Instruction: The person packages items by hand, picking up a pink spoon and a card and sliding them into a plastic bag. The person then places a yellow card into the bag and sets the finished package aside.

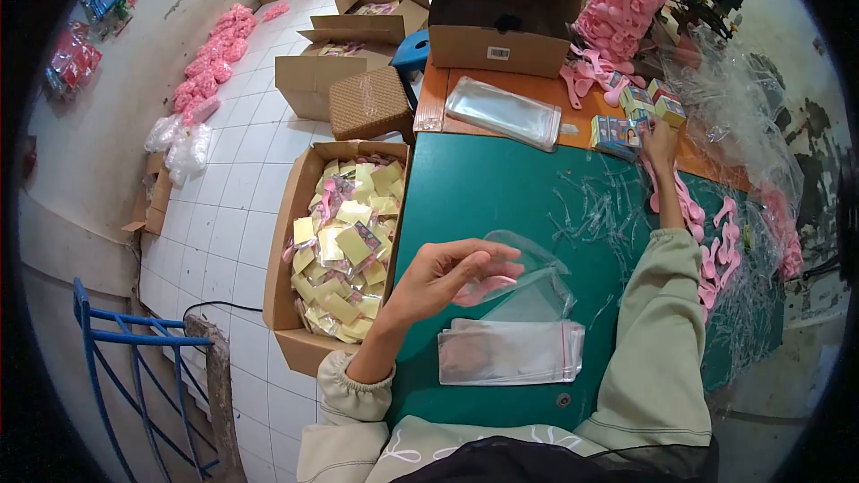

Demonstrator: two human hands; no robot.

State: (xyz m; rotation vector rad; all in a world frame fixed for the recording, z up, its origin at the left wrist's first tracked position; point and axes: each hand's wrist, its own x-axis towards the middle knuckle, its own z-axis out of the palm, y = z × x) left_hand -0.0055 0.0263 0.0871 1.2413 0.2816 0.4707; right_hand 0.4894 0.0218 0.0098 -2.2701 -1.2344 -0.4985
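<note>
My left hand is raised over the green table, its thumb and fingers closed on a clear plastic bag. Something pink, which looks like a plastic spoon, shows below the fingers, at the bag. My right hand reaches to the far right, fingertips pinched at the end of a row of small printed cards; the piece between them is mostly hidden. A stack of flat clear bags lies before me. Pink spoons lie beside and below my right wrist.
An open carton full of packed bags stands left of the table. More clear bags lie on the orange surface, near a brown box and a large bag of pink spoons. Plastic scraps litter the right side.
</note>
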